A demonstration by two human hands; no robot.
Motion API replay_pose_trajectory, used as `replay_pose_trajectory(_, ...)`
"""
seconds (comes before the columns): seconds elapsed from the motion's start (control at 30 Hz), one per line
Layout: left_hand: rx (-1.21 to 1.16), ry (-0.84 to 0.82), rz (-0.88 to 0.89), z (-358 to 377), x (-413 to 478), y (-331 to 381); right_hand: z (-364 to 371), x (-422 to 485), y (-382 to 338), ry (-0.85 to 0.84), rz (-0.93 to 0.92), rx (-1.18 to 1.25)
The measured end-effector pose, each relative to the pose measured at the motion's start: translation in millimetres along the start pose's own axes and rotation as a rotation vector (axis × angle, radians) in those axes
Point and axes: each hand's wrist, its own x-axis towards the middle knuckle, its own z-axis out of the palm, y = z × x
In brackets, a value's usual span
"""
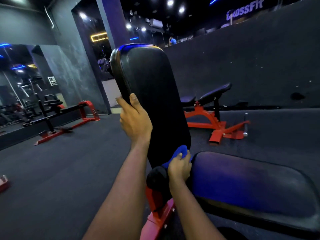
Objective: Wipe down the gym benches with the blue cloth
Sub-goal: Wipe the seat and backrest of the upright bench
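Nearest bench: the black backrest pad (152, 94) is being held raised steeply, close to upright, by the left hand (135, 120). The pad's left edge is being gripped about halfway up, with the thumb (133, 100) laid on the front face and the fingers wrapped behind the stitched rim. The blue cloth (181, 150) is being clutched in the right hand (180, 168), fingers curled round it. It is being pressed against the bottom of the backrest, right at the gap where that pad meets the seat pad (251, 184). The seat pad, lying just right of the cloth, is being lit with a bluish sheen. The red frame (159, 217) is being partly covered by both forearms. Further back on the right, a second adjustable bench (207, 96) is being carried on red legs, well apart from the first. At left, a flat bench (69, 110) with red feet is being reflected in a wall mirror (17, 84) beside it.
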Motion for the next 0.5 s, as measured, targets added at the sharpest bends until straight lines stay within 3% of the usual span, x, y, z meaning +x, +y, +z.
replay_pose_trajectory(0.17, -0.043, 0.079, 0.007, 8.8, 0.0, -5.5, -8.2, 67.8, -26.8, -0.027, 0.096, -0.121)
replay_pose_trajectory(0.33, -0.041, 0.139, 0.027, 8.2, -4.4, -2.5, -12.6, 96.2, -37.2, -0.033, -0.012, -0.157)
replay_pose_trajectory(0.5, -0.008, 0.166, 0.04, 5.0, -10.2, 3.7, -25.4, 45.8, -11.3, -0.083, -0.192, -0.249)
